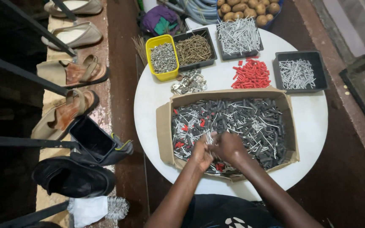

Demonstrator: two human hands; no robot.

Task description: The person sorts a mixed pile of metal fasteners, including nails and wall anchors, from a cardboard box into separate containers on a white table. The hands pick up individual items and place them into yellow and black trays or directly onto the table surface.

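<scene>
Both hands, left (201, 153) and right (230, 146), meet over box (164, 126) near edge, fingers pinched on small nails from mix (250, 122). Better: lift few pieces, keep nails over box, separate by type.

Both arms come up from the bottom edge, bare from elbow to wrist, no sleeves showing, no watch, no bracelet, no gloves. The left hand (201, 153) and the right hand (230, 147) are bare too, no rings that can be made out. Below them, nearest the lower edge, there's a dark top, black or very deep navy, with a small white printed mark on the chest, partly cut off by the edge. Fabric looks plain otherwise.
</scene>
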